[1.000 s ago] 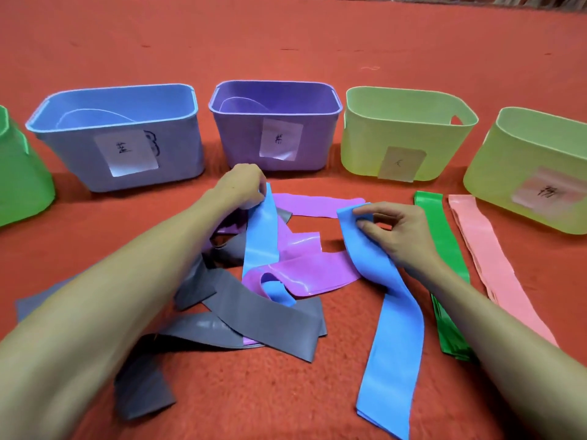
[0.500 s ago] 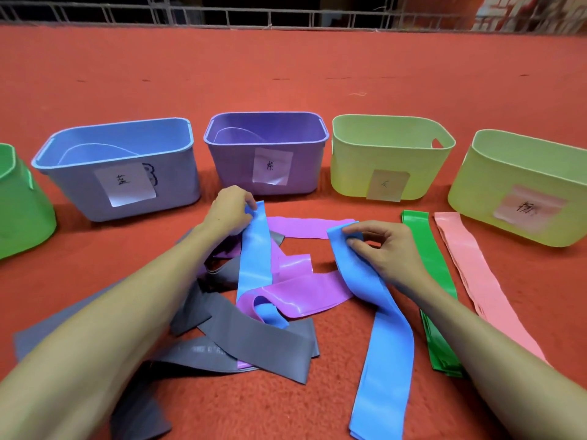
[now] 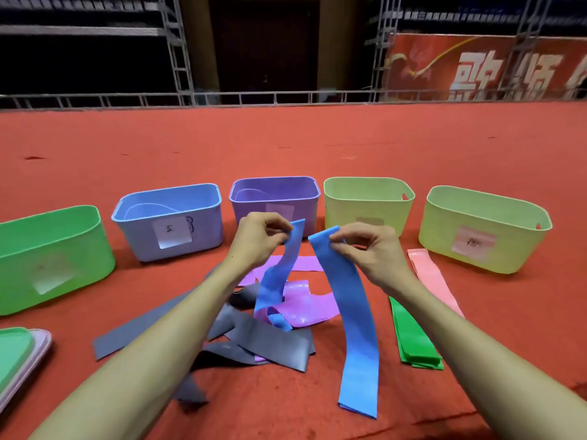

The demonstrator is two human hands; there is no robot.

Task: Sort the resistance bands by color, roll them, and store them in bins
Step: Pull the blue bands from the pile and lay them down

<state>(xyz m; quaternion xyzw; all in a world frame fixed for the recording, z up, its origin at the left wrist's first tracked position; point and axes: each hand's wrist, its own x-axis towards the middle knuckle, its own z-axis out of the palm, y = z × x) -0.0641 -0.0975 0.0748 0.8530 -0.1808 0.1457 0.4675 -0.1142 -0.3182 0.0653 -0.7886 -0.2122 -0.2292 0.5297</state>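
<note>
Sorting is in hand: the left hand [image 3: 258, 240] pinches the top end of a blue band [image 3: 275, 281] and the right hand [image 3: 368, 250] a second blue band [image 3: 352, 312], both raised just right of the blue bin [image 3: 205, 231], so pairing them flat for rolling likely follows.

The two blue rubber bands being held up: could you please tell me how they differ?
The left-hand blue band runs down into the pile, its lower end looped in a purple band; the right-hand blue band hangs clear, its end on the red carpet. The left-hand one twists; the right-hand one lies flat and shows longer. Both are blue, each pinched at its top, by left hand and right hand.
</note>
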